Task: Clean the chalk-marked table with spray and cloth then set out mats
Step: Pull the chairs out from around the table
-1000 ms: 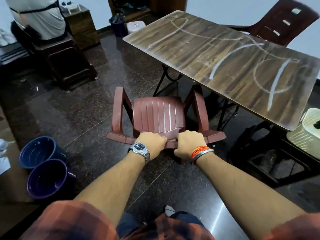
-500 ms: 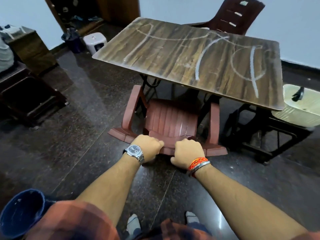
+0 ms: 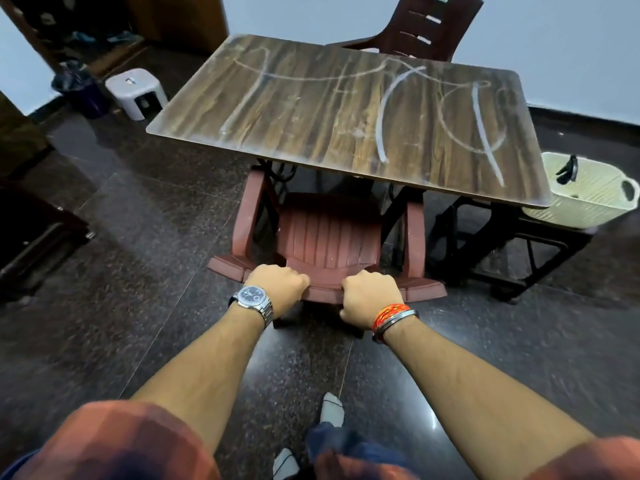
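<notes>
A wood-grain table (image 3: 311, 109) with white chalk lines scrawled across its top stands ahead of me. A reddish-brown plastic chair (image 3: 329, 230) faces it, its seat partly under the near table edge. My left hand (image 3: 280, 289), with a wristwatch, and my right hand (image 3: 370, 297), with an orange thread band and a bangle, both grip the top of the chair's backrest. No spray bottle, cloth or mats show clearly.
A second dark chair (image 3: 426, 29) stands behind the table. A cream basket (image 3: 588, 199) sits on a black stand at the right. A white stool (image 3: 136, 90) and a dark bin (image 3: 78, 86) are at the far left. Dark furniture lines the left edge.
The chair has slid forward under the table with both hands still on its backrest. I have turned and stepped so the table is now square in front; the blue buckets have left the view.
</notes>
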Demonstrator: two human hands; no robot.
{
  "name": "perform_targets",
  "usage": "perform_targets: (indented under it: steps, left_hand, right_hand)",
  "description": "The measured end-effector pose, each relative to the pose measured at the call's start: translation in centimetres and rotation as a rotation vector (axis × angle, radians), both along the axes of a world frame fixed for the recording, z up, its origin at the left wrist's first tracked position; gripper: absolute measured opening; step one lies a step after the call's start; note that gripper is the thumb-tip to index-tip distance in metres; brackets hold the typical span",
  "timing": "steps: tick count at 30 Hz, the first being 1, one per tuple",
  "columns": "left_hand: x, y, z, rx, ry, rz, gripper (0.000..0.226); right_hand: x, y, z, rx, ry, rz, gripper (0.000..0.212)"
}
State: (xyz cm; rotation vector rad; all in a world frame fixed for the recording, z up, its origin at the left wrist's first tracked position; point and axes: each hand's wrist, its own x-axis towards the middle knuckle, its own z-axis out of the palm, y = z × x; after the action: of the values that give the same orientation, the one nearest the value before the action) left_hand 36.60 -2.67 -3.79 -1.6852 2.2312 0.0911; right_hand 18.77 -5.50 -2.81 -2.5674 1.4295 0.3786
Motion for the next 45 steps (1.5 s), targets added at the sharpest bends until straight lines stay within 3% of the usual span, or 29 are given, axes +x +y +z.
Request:
perform_targets:
  steps: [15,37,45]
  left_hand:
    - [2.5,-8.3,-0.5,-0.044,-0.014,-0.05,0.018]
    - [4.0,-9.0,-1.1,-0.042,0.019,-0.081,0.014]
    - [3.5,-8.3,-1.0,-0.047,0.053,0.05,0.017]
  right_hand:
    - [2.4,-7.8,0.0,-0.008,-0.006,-0.074,0.033]
    - [3.2,-7.6,-0.2,-0.052,-0.025,-0.101,0.034]
    - [3.7,-7.2,-0.5,-0.051,-0.039,-0.137,0.033]
